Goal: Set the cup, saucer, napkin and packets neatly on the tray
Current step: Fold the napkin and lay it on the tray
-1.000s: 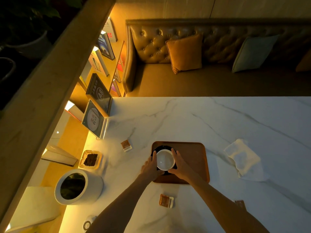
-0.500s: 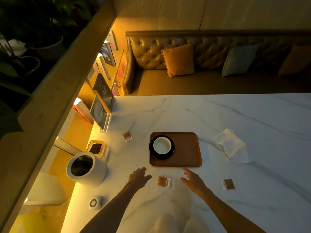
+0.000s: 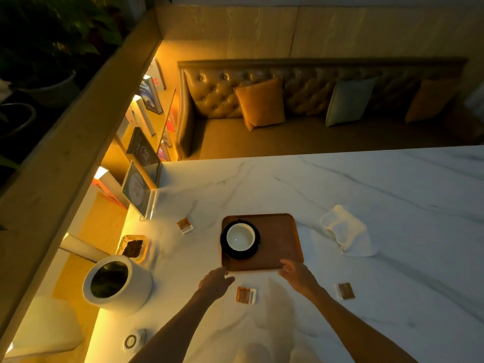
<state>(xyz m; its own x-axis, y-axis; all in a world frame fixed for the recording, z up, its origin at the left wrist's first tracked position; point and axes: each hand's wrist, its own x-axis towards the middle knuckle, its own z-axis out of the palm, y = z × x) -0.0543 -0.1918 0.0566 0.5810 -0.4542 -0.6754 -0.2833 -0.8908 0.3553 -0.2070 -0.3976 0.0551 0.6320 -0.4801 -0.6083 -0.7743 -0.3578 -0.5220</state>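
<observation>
Brown wood, the tray point(image 3: 277, 242) lies on the marble table point(image 3: 366, 195); we see the white cup point(image 3: 240, 237) on its black saucer point(image 3: 225, 248) at the tray's left end. Our left hand point(image 3: 214, 282) and right hand point(image 3: 297, 275) hover at the near rim, fingers loosely apart, holding nothing. The napkin point(image 3: 345, 230) lies right of the tray; three packets point(image 3: 245, 295) point(image 3: 345, 291) point(image 3: 185, 225) rest on the table.

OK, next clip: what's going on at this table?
A person is laying out a coffee tray. The white cup sits on its black saucer at the left of the wooden tray. Both hands, left and right, are empty at the tray's near edge. The napkin and three packets lie on the marble table.
</observation>
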